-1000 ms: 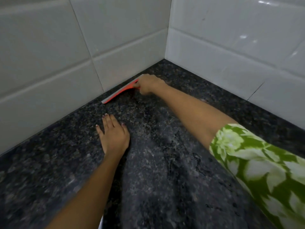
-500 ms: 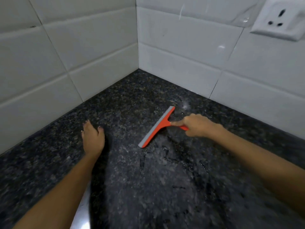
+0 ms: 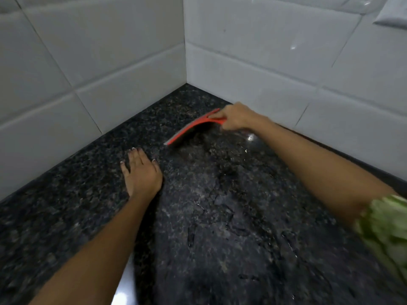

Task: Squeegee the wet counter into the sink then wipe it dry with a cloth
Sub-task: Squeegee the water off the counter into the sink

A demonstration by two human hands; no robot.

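A red squeegee point(image 3: 191, 128) with a grey blade lies edge-down on the dark speckled granite counter point(image 3: 220, 216), close to the tiled corner. My right hand point(image 3: 236, 117) grips its handle from the right, near the right wall. My left hand point(image 3: 142, 172) rests flat on the counter, fingers spread, a short way in front and left of the blade. Water streaks and droplets shine on the stone in front of the squeegee. No sink and no cloth are in view.
White tiled walls point(image 3: 110, 73) meet in a corner behind the counter. A white wall socket point(image 3: 392, 16) shows at the top right edge. A bright reflection point(image 3: 123, 289) lies on the counter beside my left forearm.
My right hand has moved the squeegee from mid-counter back toward the right wall near the corner. My left hand stays flat on the counter. The view has shifted.
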